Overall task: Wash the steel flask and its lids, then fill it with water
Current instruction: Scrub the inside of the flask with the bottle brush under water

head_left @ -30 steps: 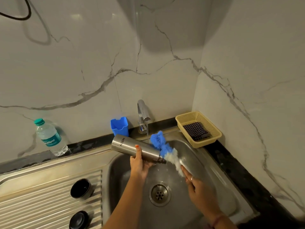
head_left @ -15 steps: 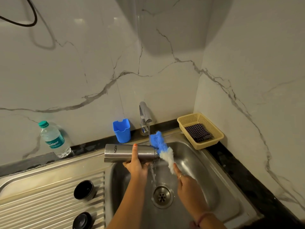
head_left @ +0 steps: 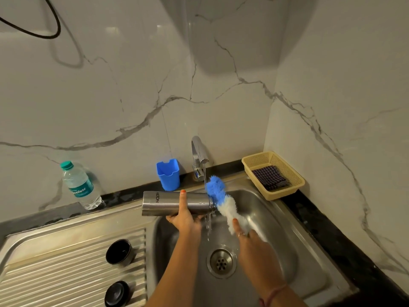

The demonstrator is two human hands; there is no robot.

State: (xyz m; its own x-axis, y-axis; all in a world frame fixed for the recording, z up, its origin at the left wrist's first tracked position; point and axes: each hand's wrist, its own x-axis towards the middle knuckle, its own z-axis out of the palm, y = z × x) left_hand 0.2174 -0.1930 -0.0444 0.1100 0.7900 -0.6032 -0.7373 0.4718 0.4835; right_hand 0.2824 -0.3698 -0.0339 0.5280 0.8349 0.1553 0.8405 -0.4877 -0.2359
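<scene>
My left hand [head_left: 185, 220] grips the steel flask [head_left: 163, 203], which lies level over the sink's left rim with its mouth pointing right. My right hand [head_left: 252, 242] holds a blue and white bottle brush [head_left: 223, 199] just outside the flask's mouth. Water runs from the tap [head_left: 199, 158] past the mouth and down into the sink [head_left: 272, 218]. Two black lids stand on the ribbed drainboard [head_left: 55, 275]: one [head_left: 119, 253] farther back, one [head_left: 117, 293] near the front edge.
A blue plastic cup [head_left: 168, 173] stands beside the tap. A plastic water bottle [head_left: 79, 187] leans at the back left. A yellow basket [head_left: 287, 173] with a checked cloth sits at the sink's back right, against the wall corner.
The flask has swung from tilted with its mouth down to level, and shifted left. The brush and my right hand have stayed near the mouth, under the running water.
</scene>
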